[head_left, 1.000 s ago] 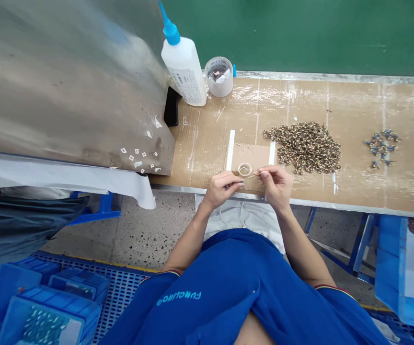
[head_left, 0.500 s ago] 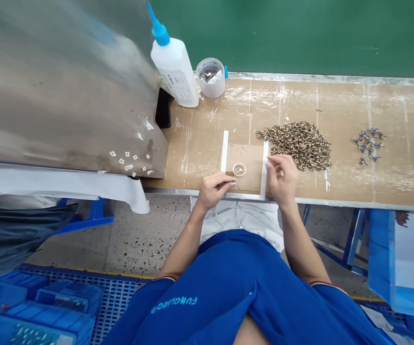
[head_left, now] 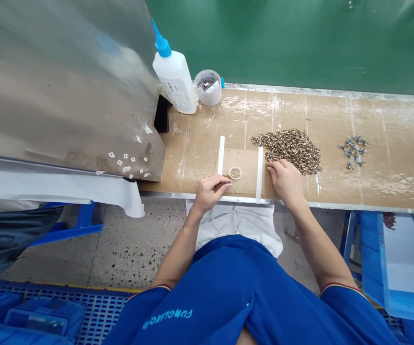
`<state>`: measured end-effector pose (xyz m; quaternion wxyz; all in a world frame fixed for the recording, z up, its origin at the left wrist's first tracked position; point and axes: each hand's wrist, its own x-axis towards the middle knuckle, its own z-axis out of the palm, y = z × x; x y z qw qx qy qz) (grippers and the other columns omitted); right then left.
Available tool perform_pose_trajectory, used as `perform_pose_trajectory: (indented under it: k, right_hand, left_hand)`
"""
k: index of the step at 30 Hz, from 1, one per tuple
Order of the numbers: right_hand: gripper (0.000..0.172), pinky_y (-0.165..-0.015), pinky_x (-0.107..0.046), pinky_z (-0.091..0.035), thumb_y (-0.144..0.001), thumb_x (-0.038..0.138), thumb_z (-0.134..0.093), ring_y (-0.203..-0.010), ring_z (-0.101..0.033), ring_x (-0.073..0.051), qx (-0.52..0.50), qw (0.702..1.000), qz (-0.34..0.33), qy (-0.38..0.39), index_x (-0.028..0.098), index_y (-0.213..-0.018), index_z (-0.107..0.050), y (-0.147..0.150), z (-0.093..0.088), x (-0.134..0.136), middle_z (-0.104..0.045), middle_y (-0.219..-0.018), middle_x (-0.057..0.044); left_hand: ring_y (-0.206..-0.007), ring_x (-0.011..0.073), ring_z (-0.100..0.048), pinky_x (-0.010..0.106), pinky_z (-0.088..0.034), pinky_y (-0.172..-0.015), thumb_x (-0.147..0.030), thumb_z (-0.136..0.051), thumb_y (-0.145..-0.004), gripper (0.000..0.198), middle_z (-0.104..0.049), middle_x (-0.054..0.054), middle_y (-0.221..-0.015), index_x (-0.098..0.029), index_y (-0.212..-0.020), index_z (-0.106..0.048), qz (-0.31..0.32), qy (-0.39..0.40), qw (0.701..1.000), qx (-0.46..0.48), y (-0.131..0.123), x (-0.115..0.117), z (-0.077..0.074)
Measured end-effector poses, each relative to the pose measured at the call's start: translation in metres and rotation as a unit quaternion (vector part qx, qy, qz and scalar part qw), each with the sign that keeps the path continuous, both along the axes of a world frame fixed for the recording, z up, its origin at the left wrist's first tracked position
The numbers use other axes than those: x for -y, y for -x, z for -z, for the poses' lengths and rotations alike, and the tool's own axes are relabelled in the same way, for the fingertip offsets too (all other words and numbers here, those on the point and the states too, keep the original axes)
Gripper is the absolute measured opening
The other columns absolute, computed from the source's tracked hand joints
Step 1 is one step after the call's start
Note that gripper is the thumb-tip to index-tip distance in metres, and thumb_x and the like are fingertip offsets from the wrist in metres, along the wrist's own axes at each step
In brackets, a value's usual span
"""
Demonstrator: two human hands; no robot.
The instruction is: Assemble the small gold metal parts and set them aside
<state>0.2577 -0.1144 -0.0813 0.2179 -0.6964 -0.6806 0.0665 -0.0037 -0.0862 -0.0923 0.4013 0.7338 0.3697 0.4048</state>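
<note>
Left hand (head_left: 210, 189) is at the tabletop (head_left: 372, 177) edge, thumb & fingers pinched together just beside a small clear ring (head_left: 235, 172) on the cardboard pad (head_left: 245, 160); anything inside the pinch is too small to see. Right hand (head_left: 286, 179), fingers curled, touches the near edge of the brown parts pile (head_left: 289, 143); cannot tell if it grips 1 piece. Glue bottle (head_left: 174, 76) stands at the back.

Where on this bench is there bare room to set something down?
Bare bench between the big parts pile and the small blue pile, and right of that. Also between the squeeze bottle and the cardboard pad. Crowded around the pad, at the left hand and right hand.
</note>
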Motion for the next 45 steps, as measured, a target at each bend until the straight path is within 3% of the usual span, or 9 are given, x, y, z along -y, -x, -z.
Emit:
perform_pose_trajectory:
  k: [6,10,15,18,22,27,34,45]
  right_hand:
    - [0.016,-0.068,-0.035,-0.046,-0.091,0.02,-0.06,-0.074,-0.061,-0.023,-0.002,0.999,-0.001,0.039,0.021,-0.076,-0.066,0.001,-0.005,0.0,-0.065,-0.085,-0.009]
    - [0.01,-0.066,-0.036,-0.045,-0.088,0.015,-0.058,-0.074,-0.061,-0.025,0.015,0.998,-0.003,0.055,0.02,-0.082,-0.065,0.008,-0.004,0.009,-0.068,-0.085,-0.011]
    - [0.01,-0.07,-0.038,-0.051,-0.088,0.025,-0.06,-0.075,-0.065,-0.024,-0.115,0.993,0.008,0.011,0.02,-0.083,-0.068,0.011,-0.007,0.027,-0.071,-0.082,-0.009]
    - [0.017,-0.067,-0.036,-0.055,-0.087,0.036,-0.065,-0.071,-0.066,-0.021,-0.267,0.963,0.032,-0.008,0.021,-0.083,-0.071,0.025,-0.007,0.036,-0.074,-0.08,-0.006]
    - [0.026,-0.064,-0.033,-0.059,-0.08,0.046,-0.074,-0.068,-0.069,-0.019,-0.452,0.89,0.061,0.004,0.02,-0.085,-0.072,0.06,0.002,0.042,-0.075,-0.077,-0.004]
    - [0.029,-0.063,-0.032,-0.061,-0.075,0.047,-0.079,-0.064,-0.07,-0.018,-0.533,0.843,0.061,0.044,0.02,-0.082,-0.072,0.084,0.01,0.04,-0.074,-0.071,-0.003]
    - [0.027,-0.061,-0.032,-0.06,-0.079,0.046,-0.076,-0.065,-0.07,-0.019,-0.524,0.849,0.047,0.047,0.02,-0.084,-0.073,0.082,0.012,0.039,-0.074,-0.07,-0.003]
    - [0.027,-0.058,-0.029,-0.052,-0.085,0.047,-0.069,-0.061,-0.065,-0.016,-0.464,0.882,-0.023,0.083,0.02,-0.085,-0.068,0.074,0.007,0.039,-0.072,-0.072,-0.004]
  left_hand:
    - [-0.056,0.0097,-0.054,0.02,-0.042,-0.052,-0.032,-0.062,-0.095,0.023,-0.066,0.002,-0.068,-0.015,-0.081,-0.07,0.005,-0.017,1.0,-0.008,-0.002,0.001,0.0]
    - [-0.058,0.0099,-0.054,0.021,-0.042,-0.054,-0.029,-0.061,-0.094,0.021,-0.066,0.002,-0.07,-0.015,-0.081,-0.068,0.032,-0.037,0.999,-0.023,-0.003,0.003,-0.002]
    - [-0.061,0.0118,-0.056,0.023,-0.044,-0.059,-0.034,-0.06,-0.095,0.027,-0.066,0.003,-0.069,-0.016,-0.078,-0.067,0.053,-0.048,0.996,-0.048,-0.003,0.004,-0.001]
    - [-0.062,0.013,-0.058,0.025,-0.045,-0.062,-0.036,-0.06,-0.096,0.028,-0.067,0.003,-0.068,-0.016,-0.077,-0.069,0.059,-0.059,0.994,-0.073,-0.004,0.003,0.003]
    - [-0.061,0.0147,-0.058,0.027,-0.043,-0.063,-0.034,-0.062,-0.094,0.028,-0.065,0.001,-0.063,-0.017,-0.072,-0.068,0.073,-0.091,0.987,-0.109,-0.008,0.003,0.009]
    - [-0.064,0.0157,-0.06,0.027,-0.041,-0.063,-0.027,-0.063,-0.093,0.024,-0.067,0.002,-0.066,-0.018,-0.071,-0.066,0.074,-0.119,0.984,-0.112,-0.011,0.003,0.012]
    - [-0.067,0.0169,-0.062,0.029,-0.041,-0.065,-0.025,-0.064,-0.092,0.024,-0.068,0.002,-0.066,-0.017,-0.07,-0.065,0.075,-0.114,0.98,-0.143,-0.014,0.003,0.014]
    - [-0.072,0.0185,-0.063,0.03,-0.044,-0.073,-0.043,-0.048,-0.102,0.04,-0.069,0.005,-0.073,-0.016,-0.078,-0.066,0.103,-0.116,0.974,-0.163,-0.011,0.002,0.015]
